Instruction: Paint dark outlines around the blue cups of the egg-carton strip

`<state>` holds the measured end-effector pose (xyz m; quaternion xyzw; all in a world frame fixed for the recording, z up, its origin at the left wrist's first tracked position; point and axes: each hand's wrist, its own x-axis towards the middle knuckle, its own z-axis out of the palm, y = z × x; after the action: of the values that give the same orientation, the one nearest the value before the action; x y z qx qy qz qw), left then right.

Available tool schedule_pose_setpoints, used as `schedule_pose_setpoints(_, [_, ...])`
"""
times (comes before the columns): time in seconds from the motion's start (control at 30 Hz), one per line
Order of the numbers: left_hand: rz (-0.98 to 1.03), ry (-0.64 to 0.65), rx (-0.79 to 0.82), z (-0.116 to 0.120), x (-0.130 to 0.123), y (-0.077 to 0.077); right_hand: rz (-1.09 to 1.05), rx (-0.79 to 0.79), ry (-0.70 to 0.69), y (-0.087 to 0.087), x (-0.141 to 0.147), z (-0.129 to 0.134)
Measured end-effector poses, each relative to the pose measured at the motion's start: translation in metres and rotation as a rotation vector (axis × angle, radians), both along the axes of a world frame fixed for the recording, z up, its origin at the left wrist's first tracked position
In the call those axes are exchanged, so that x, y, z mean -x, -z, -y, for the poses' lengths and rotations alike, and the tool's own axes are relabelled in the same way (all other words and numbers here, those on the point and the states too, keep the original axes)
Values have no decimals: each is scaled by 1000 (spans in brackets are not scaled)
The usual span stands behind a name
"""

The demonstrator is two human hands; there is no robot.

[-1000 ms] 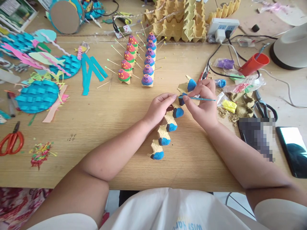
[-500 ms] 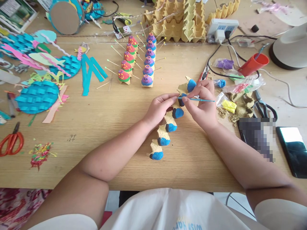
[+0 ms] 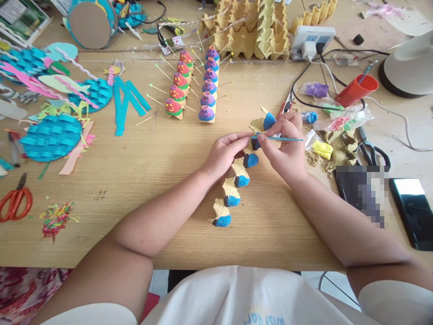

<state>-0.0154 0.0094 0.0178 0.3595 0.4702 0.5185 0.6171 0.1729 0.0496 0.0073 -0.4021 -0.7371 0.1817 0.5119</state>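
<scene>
A strip of egg carton slants across the middle of the table, its bumps faced with blue and dark material that looks like modelling clay. My left hand pinches the strip's left side near its far end, thumb and fingers closed. Between the thumb and fingers of my right hand is a thin blue modelling tool, lying almost level. Its tip meets the strip beside my left fingertips, at a dark blue bump. My fingers partly hide that spot.
Beyond my hands stand two finished carton caterpillars, one red and green, one purple. Woven blue paper fish and orange scissors lie left. To the right are clay bags, a red cup, black-handled scissors and a phone.
</scene>
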Motion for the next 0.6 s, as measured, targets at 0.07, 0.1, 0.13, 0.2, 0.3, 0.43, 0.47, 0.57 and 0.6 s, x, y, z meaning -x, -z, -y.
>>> schedule_pose_setpoints(0.07, [-7, 0, -4, 0, 0, 0, 4, -3, 11, 0, 0, 0])
schedule_pose_setpoints(0.1, [-6, 4, -9, 0, 0, 0, 3, -6, 10, 0, 0, -1])
schedule_pose_setpoints(0.13, [-3, 9, -16, 0, 0, 0, 1, -11, 5, 0, 0, -1])
schedule_pose_setpoints(0.2, [2, 19, -25, 1, 1, 0, -1, -16, -2, 1, 0, -2])
schedule_pose_setpoints(0.3, [-5, 22, -30, 1, 0, 1, 0, -8, 0, 1, -1, -3])
schedule_pose_setpoints(0.43, [-9, 12, -35, 1, 0, 2, -24, 2, -17, 3, 0, -4])
schedule_pose_setpoints(0.47, [-9, 8, -33, 0, 0, 2, -32, 8, -20, 3, 0, -4])
schedule_pose_setpoints(0.57, [-5, 0, -24, 0, -1, 1, -60, 28, -29, 4, 0, -3])
schedule_pose_setpoints(0.6, [-6, -2, -20, 1, -1, 1, -70, 32, -29, 4, 0, -3])
